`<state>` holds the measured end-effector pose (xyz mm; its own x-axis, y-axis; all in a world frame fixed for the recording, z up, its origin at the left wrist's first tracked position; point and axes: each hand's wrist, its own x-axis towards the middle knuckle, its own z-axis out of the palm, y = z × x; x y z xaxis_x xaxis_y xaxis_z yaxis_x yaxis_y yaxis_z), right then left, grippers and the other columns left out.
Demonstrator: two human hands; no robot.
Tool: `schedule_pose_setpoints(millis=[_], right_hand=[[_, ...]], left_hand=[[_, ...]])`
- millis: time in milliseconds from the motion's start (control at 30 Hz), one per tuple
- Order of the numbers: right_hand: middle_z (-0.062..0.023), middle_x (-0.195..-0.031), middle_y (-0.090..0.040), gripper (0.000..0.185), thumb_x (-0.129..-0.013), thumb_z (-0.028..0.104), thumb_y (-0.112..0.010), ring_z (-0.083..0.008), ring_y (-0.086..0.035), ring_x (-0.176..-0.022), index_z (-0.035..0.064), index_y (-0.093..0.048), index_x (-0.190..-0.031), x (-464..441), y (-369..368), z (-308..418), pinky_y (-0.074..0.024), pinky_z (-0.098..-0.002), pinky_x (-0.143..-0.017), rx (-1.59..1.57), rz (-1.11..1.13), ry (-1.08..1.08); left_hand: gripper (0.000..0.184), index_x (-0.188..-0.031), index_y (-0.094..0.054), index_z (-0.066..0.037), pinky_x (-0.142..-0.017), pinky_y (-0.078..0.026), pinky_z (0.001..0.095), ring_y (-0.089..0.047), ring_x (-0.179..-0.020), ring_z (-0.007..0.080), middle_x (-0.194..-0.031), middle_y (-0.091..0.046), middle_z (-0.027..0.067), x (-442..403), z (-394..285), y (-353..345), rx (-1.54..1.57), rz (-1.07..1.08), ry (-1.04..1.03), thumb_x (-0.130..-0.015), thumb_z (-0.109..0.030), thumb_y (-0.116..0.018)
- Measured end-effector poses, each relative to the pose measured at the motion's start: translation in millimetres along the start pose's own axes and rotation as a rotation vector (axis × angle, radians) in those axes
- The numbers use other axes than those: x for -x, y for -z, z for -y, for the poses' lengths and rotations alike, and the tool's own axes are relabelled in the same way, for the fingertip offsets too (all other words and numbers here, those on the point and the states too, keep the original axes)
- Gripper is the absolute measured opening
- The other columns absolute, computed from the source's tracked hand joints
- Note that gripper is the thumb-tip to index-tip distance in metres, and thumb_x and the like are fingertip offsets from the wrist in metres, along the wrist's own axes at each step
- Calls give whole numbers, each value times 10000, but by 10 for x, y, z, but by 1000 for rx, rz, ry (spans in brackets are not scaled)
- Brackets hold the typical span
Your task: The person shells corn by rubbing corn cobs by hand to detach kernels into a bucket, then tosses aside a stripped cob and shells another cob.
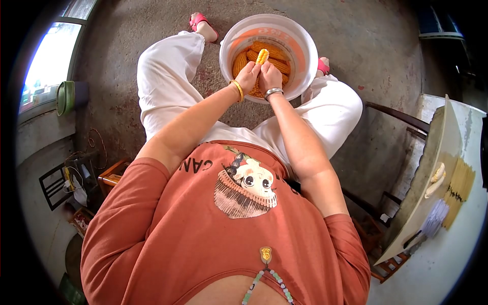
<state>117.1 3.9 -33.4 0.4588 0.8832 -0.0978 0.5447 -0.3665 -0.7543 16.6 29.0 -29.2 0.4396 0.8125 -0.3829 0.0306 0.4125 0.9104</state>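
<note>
Both of my hands meet over a white bucket (305, 51) that stands between my legs. My left hand (248, 76), with a gold bangle at the wrist, is closed on the lower part of a yellow corn cob (262, 56). Pressed against it from the other side, my right hand (270, 77), with a silver bangle, grips the same cob. The cob's tip points away from me, and its lower end is hidden by my fingers. Several more cobs (277, 51) lie inside the bucket below my hands.
My white-trousered legs flank the bucket, with pink sandals (206, 28) on the concrete floor (137, 30). A bright window (48, 61) and green container (65, 98) are at left. At right stand a board (432, 178) and a dark wooden bar (396, 116).
</note>
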Motion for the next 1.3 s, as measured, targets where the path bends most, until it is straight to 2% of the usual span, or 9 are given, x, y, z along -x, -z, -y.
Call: schedule_pose_setpoints(millis=[267, 500, 533, 633, 767, 800, 933, 1133, 1300], right_hand=[[-246, -836, -633, 394, -890, 317, -413, -406, -607, -827, -2, -644, -888, -31, 35, -57, -476, -459, -735, -170, -20, 21], [-188, -826, -658, 446, -926, 377, -430, -319, -633, -777, -4, -661, -906, -80, 86, -203, -482, -375, -709, -527, 212, -213], [-184, -820, -659, 476, -924, 410, -425, -318, -633, -775, -3, -660, -896, -63, 148, -153, -477, -382, -707, -605, 268, -334], [-189, -802, -654, 520, -915, 455, -422, -328, -630, -758, -9, -652, -874, -120, 141, -254, -477, -396, -694, -323, 224, -191], [-204, -812, -647, 558, -873, 554, -453, -364, -619, -752, 36, -658, -833, 3, 342, -54, -478, -422, -671, -33, 269, -66], [-206, -825, -646, 572, -857, 596, -441, -370, -622, -783, 71, -666, -883, 46, 393, 31, -484, -434, -688, 93, 283, -26], [-201, -855, -635, 541, -892, 558, -406, -359, -621, -819, 98, -646, -1046, 202, 392, 143, -489, -441, -700, 155, 334, 97], [-204, -832, -630, 506, -941, 477, -319, -381, -605, -790, 98, -650, -990, 197, 304, 77, -479, -458, -686, 180, 297, 255], [-219, -794, -616, 510, -938, 470, -329, -399, -592, -773, 72, -646, -907, 193, 315, 60, -465, -468, -676, 161, 301, 270]], left_hand=[[275, -1113, -505, -54, -754, -484, 290, -564, -872, 138, -969, -573, 43, 38, -130, 33, 324, -6, 148, -969, -273, -426], [291, -1113, -471, -25, -772, -519, 361, -607, -858, 220, -984, -591, 90, -3, -245, 73, 394, -101, 327, -977, -266, -384], [295, -1113, -468, -18, -782, -517, 368, -610, -861, 230, -991, -592, 102, -27, -217, 95, 438, -92, 324, -979, -265, -378], [308, -1109, -464, 2, -810, -510, 384, -614, -874, 254, -1005, -597, 133, -60, -179, 123, 531, -84, 318, -984, -260, -359], [322, -1100, -470, 20, -830, -495, 383, -609, -885, 259, -984, -602, 157, -87, -158, 119, 518, -153, 302, -990, -254, -341], [326, -1100, -472, 22, -833, -492, 381, -608, -883, 258, -975, -603, 160, -102, -137, 119, 509, -177, 294, -991, -253, -337], [336, -1086, -492, 17, -813, -489, 377, -600, -866, 247, -959, -608, 146, -141, -63, 157, 466, -134, 291, -992, -269, -343], [337, -1072, -513, 0, -796, -490, 370, -595, -831, 236, -928, -604, 119, -102, -83, 160, 552, -126, 308, -988, -291, -365], [324, -1083, -516, -19, -807, -488, 369, -593, -839, 221, -941, -601, 95, -61, -172, 112, 552, -151, 333, -986, -293, -375]])
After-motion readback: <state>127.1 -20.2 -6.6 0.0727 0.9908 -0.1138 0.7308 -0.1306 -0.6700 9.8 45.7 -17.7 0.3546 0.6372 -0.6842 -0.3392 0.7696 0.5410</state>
